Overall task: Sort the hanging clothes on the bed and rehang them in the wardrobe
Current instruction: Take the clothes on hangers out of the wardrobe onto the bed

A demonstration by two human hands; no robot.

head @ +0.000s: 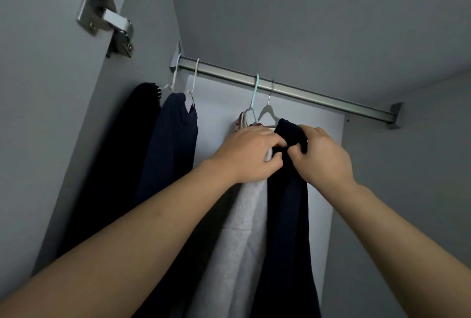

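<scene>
Head view: grey wardrobe (318,24), metal rail (305,92).

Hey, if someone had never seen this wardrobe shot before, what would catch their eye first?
First, the two bare forearms reaching up the middle: the left hand and right hand both pinch the top of a dark garment hanging from a white hanger. Next comes the metal rail slanting across, with a navy garment hung at its left end. A metal door hinge gleams at the upper left.

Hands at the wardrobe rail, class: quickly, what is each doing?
Left hand: pinches the dark navy garment beside the pale grey fleece garment.
Right hand: grips the same navy garment.
</scene>
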